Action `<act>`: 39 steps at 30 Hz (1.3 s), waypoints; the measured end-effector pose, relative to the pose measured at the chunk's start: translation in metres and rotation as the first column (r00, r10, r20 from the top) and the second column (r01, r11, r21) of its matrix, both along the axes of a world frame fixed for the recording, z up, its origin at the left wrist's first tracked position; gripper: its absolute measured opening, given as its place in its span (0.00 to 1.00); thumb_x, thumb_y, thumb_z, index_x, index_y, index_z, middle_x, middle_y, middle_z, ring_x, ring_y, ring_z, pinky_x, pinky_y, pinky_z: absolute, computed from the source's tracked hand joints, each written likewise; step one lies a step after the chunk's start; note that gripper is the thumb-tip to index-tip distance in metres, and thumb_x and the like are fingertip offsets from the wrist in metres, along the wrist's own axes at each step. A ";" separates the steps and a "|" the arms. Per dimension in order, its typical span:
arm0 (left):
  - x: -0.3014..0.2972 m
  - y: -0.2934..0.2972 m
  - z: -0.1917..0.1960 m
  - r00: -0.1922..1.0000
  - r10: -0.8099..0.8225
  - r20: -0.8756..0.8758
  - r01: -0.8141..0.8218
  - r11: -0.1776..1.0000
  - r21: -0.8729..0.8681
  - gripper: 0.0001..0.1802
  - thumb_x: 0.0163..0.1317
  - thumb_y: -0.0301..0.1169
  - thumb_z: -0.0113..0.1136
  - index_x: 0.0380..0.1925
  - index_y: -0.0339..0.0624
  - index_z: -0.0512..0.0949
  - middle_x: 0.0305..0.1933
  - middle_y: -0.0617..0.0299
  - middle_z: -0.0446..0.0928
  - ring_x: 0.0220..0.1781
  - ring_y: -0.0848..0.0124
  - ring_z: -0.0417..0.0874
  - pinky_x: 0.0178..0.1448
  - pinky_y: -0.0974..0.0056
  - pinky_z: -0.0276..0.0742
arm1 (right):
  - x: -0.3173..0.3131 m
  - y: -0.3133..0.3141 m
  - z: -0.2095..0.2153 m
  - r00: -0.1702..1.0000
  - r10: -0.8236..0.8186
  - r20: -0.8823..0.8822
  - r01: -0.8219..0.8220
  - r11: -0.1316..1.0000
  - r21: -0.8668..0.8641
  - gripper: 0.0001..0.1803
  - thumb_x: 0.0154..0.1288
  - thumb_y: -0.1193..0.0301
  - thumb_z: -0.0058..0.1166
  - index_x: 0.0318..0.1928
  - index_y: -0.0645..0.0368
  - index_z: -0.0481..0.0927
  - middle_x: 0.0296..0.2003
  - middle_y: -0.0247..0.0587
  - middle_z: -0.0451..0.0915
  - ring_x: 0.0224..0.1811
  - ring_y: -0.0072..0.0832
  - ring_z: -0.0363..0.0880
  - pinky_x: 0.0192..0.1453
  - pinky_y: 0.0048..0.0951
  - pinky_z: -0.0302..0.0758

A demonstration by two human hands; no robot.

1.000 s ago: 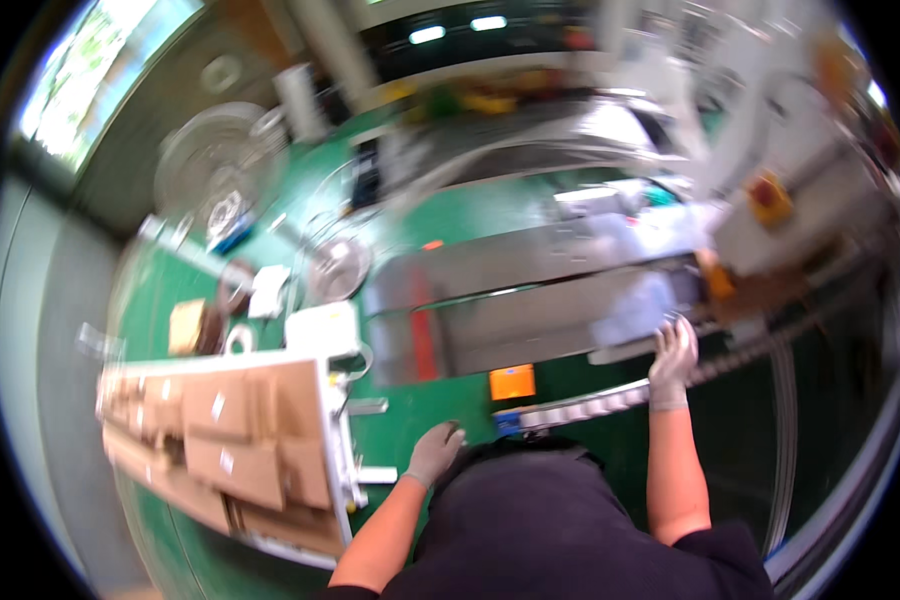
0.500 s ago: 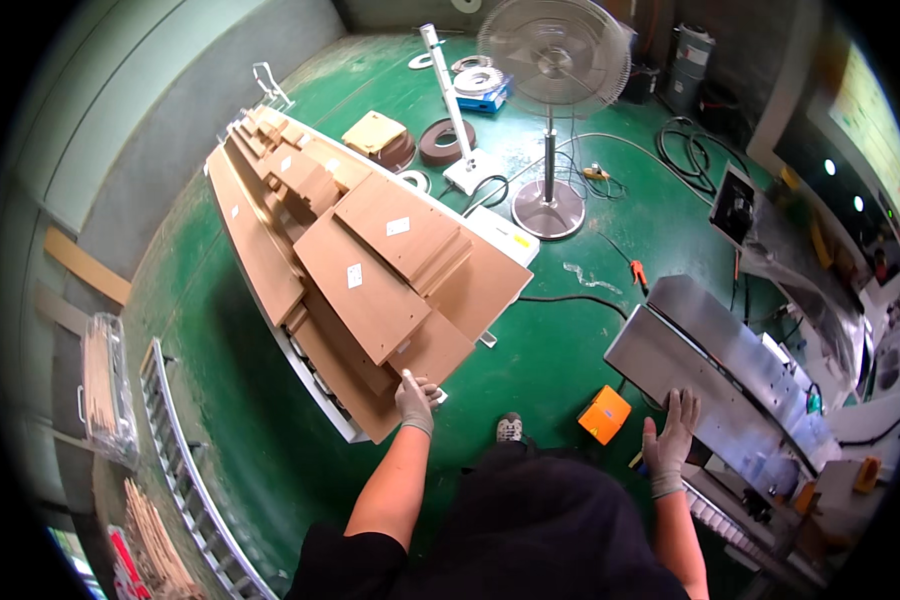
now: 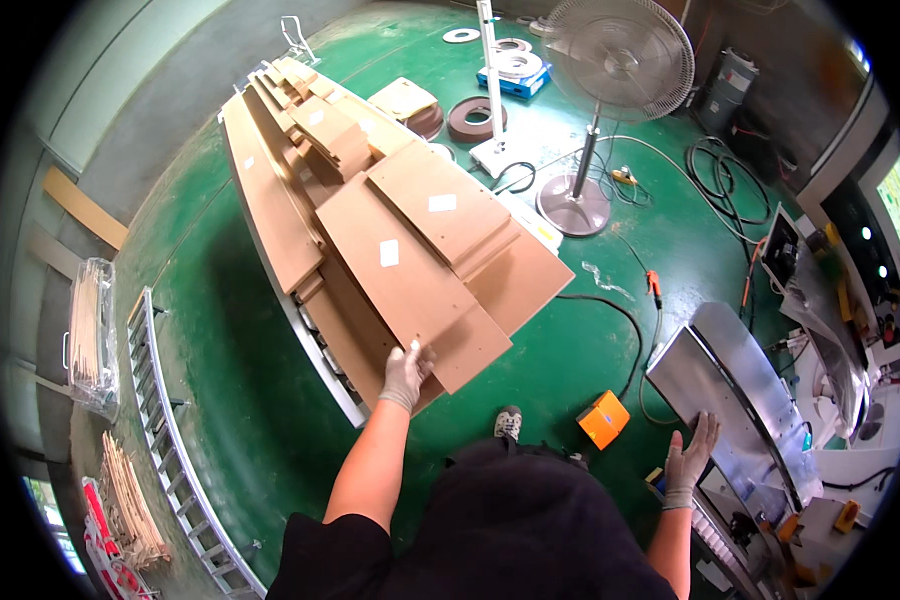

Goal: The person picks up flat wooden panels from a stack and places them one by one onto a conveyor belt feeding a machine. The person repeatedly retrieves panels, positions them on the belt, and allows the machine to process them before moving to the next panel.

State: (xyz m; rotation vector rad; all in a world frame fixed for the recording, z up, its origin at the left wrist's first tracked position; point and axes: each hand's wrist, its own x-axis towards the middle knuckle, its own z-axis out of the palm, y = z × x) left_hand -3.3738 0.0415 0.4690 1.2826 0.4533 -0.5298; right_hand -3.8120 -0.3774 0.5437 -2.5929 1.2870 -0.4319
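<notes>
My left hand (image 3: 403, 378), in a pale work glove, is at the near corner of a flat brown panel (image 3: 380, 285) with a white label. Its fingers are bent around the panel's edge; their undersides are hidden. That panel lies on a long stack of similar brown panels (image 3: 265, 205), resting on a white-edged support. On the right, my gloved right hand (image 3: 688, 462) is open, thumb apart from the fingers, lying over the near edge of a shiny metal plate (image 3: 715, 385) on a machine. Nothing is in it.
An orange box (image 3: 604, 420) sits on the green floor between my feet and the machine. Beyond it stand a pedestal fan (image 3: 620, 65), a cable coil (image 3: 725, 180) and several ring-shaped rolls (image 3: 477, 118). A metal ladder (image 3: 170, 440) lies at the left.
My left hand has moved up and slightly left, from the stack's near end to the labelled panel's corner. The view has turned left, so the stack and fan appear farther right.
</notes>
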 end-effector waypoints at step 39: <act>-0.188 -0.204 0.215 0.934 -0.329 0.138 0.344 0.731 -0.589 0.23 0.78 0.37 0.63 0.68 0.46 0.72 0.64 0.63 0.79 0.63 0.66 0.84 0.64 0.57 0.85 | 0.066 0.066 0.137 0.794 -0.303 0.527 -0.569 -0.064 0.820 0.42 0.60 0.64 0.79 0.72 0.65 0.74 0.64 0.41 0.80 0.70 0.32 0.74 0.76 0.36 0.68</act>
